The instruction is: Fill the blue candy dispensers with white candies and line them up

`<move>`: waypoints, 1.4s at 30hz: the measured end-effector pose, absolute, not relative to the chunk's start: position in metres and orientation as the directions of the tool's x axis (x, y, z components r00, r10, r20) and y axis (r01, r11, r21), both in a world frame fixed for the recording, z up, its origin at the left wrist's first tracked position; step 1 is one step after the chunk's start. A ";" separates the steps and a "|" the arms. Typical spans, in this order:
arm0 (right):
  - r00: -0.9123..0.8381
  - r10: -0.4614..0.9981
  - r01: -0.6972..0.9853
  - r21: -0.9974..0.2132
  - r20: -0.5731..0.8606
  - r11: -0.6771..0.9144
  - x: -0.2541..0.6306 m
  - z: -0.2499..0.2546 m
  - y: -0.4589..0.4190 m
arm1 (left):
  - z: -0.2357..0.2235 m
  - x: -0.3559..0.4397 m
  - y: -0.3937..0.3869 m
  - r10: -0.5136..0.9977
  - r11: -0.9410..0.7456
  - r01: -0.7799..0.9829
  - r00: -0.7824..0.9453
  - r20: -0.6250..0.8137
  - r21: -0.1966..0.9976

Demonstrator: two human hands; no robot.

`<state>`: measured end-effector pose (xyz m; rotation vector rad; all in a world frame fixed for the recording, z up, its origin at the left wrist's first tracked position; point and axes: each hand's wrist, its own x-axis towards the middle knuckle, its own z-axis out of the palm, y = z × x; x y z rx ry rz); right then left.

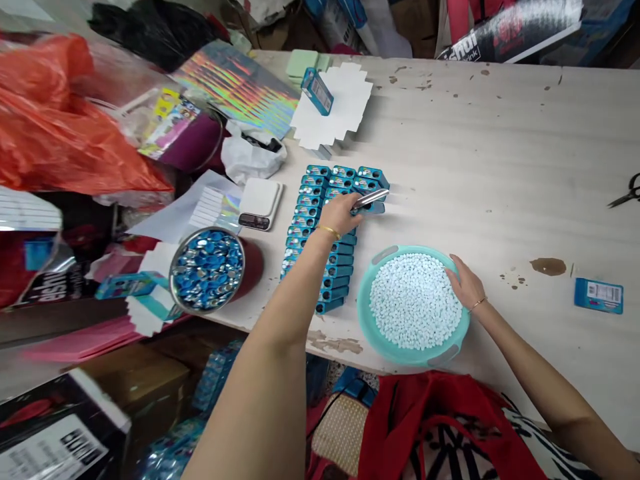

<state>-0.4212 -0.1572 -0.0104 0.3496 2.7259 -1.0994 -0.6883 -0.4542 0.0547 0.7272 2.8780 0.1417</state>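
The left hand (340, 212) grips a slim, shiny metal scoop (370, 199) over rows of small blue cardboard boxes (331, 293), while the right hand (467, 283) rests open against the right rim of a round turquoise plastic basin (367, 313) of white pellets (415, 300), near on the pale bench (500, 147). The basin looks heavy and best held by opposite rims; the pellets should roll loosely, and the light boxes could tip if knocked.

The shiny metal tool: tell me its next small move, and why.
I'd probably ease the metal tool toward an opening in the blue boxes: the left hand holds it over them, and several show dark openings. Whether it carries any white pellets is unclear.
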 end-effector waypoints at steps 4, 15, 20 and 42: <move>-0.939 0.117 0.306 -0.625 -0.325 0.718 -0.426 -0.008 -0.154 | 0.020 -0.727 -0.448 0.492 0.870 0.478 -0.847 -0.202 0.118; -0.914 0.073 0.300 -0.545 -0.398 0.783 -0.433 -0.004 -0.147 | 0.017 -0.525 -0.480 0.067 0.905 0.081 -0.997 0.047 0.418; -0.899 0.086 0.319 -0.508 -0.430 0.800 -0.421 0.018 -0.161 | 0.001 -0.378 -0.494 -0.333 0.710 -0.441 -0.897 -0.290 0.549; -0.684 0.451 0.707 -0.674 -0.573 0.215 -0.269 0.029 -0.085 | 0.037 -0.428 -0.403 0.079 0.794 -0.095 -0.963 -0.257 0.600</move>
